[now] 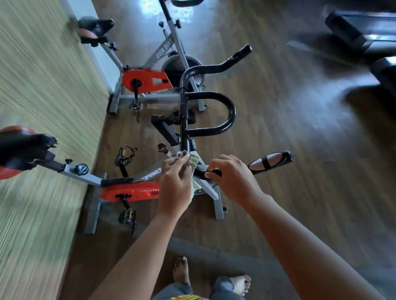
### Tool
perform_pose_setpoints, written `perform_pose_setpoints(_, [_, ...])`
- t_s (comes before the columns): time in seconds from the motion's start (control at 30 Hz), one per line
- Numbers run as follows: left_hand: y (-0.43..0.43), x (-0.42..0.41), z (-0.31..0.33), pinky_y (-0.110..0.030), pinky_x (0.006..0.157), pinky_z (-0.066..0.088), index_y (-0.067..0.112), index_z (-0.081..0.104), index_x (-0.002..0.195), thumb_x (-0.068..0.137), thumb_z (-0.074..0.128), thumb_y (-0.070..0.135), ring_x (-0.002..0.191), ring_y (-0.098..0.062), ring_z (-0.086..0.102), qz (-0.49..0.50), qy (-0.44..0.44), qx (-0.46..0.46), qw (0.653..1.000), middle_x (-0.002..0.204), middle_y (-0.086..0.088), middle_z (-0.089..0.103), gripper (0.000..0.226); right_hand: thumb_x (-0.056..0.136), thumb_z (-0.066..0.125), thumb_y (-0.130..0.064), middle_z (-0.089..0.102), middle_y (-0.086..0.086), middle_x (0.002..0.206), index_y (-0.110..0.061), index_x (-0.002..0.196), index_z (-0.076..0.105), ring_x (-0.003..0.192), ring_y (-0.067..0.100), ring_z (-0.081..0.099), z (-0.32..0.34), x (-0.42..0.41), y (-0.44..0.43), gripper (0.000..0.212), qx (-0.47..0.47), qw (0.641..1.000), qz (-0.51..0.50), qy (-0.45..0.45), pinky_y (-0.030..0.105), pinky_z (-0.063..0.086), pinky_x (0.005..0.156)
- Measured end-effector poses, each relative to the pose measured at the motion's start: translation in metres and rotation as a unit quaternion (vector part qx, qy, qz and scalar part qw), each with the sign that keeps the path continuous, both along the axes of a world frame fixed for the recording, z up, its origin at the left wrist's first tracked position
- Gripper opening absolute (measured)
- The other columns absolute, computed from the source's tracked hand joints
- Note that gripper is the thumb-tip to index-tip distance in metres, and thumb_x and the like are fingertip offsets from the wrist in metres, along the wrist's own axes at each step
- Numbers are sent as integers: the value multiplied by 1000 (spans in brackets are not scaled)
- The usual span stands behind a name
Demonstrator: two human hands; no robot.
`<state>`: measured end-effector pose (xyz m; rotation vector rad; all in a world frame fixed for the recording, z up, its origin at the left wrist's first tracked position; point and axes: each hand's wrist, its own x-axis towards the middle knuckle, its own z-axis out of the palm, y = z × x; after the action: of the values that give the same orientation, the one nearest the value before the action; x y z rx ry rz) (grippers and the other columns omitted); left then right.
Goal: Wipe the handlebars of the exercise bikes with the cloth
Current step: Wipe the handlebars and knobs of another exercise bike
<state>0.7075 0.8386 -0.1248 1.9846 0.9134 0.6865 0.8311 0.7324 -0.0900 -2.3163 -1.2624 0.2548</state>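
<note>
The near exercise bike's black handlebar runs from a far grip at upper right, through a U-shaped loop, down to the near grip with silver pads. My left hand grips a pale yellow-green cloth and presses it on the bar near the stem. Just to its right, my right hand curls around the near bend of the bar. A second bike's handlebar barely shows at the top edge.
Two grey and red spin bikes stand side by side along the green wall on the left. Their saddles point at the wall. A black treadmill sits at top right. Dark wood floor lies to the right; my bare feet are below.
</note>
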Motion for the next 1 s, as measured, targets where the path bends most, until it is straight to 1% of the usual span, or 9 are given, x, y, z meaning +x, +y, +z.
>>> perform_pose_setpoints(0.1, [4, 3, -3, -35, 106, 48, 11, 66, 129, 97, 61, 10, 115, -17, 61, 8, -10, -17, 1000, 122, -2, 54, 32, 89, 72, -31, 62, -4, 86, -19, 91, 73, 89, 19, 53, -1, 1, 0, 12, -1, 1000, 1, 4, 42, 51, 72])
perform_pose_setpoints(0.23, [36, 26, 9, -31, 107, 47, 7, 65, 129, 98, 60, 10, 114, -22, 62, 23, -3, -32, 999, 121, -5, 60, 32, 90, 70, -32, 60, -5, 86, -20, 89, 71, 89, 18, 52, -2, 1, 0, 12, -8, 1000, -5, 6, 44, 52, 71])
perform_pose_setpoints(0.37, [53, 35, 12, -26, 104, 45, 7, 66, 127, 97, 60, 9, 113, -23, 63, -3, 21, 4, 1000, 122, -11, 66, 30, 90, 70, -31, 60, -5, 87, -20, 91, 72, 89, 16, 50, -3, -1, 0, 11, -7, 1000, -14, 5, 44, 52, 70])
perform_pose_setpoints(0.47, [37, 22, 5, -13, 102, 44, 7, 66, 127, 98, 59, 9, 112, -18, 61, -27, 24, 38, 999, 123, -6, 59, 30, 89, 71, -29, 62, -4, 88, -19, 92, 73, 89, 18, 52, -4, -2, -1, 11, 1, 1000, -18, 2, 44, 52, 70])
perform_pose_setpoints(0.57, [15, 7, -6, -28, 107, 46, 6, 66, 126, 99, 57, 10, 121, -13, 55, -67, 19, 81, 994, 127, -2, 54, 29, 89, 73, -28, 64, -2, 90, -17, 94, 73, 89, 20, 53, -6, -4, -1, 12, 7, 1000, -16, -7, 43, 51, 70])
perform_pose_setpoints(0.67, [29, 6, -8, -25, 108, 38, 9, 67, 126, 99, 58, 12, 120, -6, 45, -104, 37, 129, 986, 130, -3, 57, 29, 89, 73, -28, 64, -1, 91, -16, 95, 73, 89, 22, 54, -8, -7, -2, 13, 13, 999, -16, -25, 41, 51, 69])
perform_pose_setpoints(0.83, [88, 32, 0, -51, 108, 43, 14, 67, 125, 98, 57, 14, 123, -28, 53, -192, 102, 166, 962, 131, -4, 59, 29, 91, 69, -28, 64, 2, 90, -15, 94, 73, 87, 24, 55, -5, -12, -5, 14, 19, 998, -15, -53, 34, 45, 67])
perform_pose_setpoints(0.93, [85, 29, 2, -49, 106, 43, 14, 68, 124, 98, 55, 16, 119, -29, 52, -221, 109, 194, 949, 130, -3, 59, 29, 94, 66, -30, 65, 2, 93, -16, 97, 73, 88, 24, 57, -1, -11, -6, 16, 6, 998, -5, -62, 35, 49, 69])
perform_pose_setpoints(1.0, [73, 17, -1, -39, 102, 43, 14, 70, 120, 97, 54, 18, 113, -27, 50, -235, 98, 239, 937, 125, -3, 62, 28, 94, 65, -30, 66, 3, 95, -15, 97, 73, 90, 24, 58, 0, -11, -6, 17, 3, 998, -6, -60, 38, 52, 73])
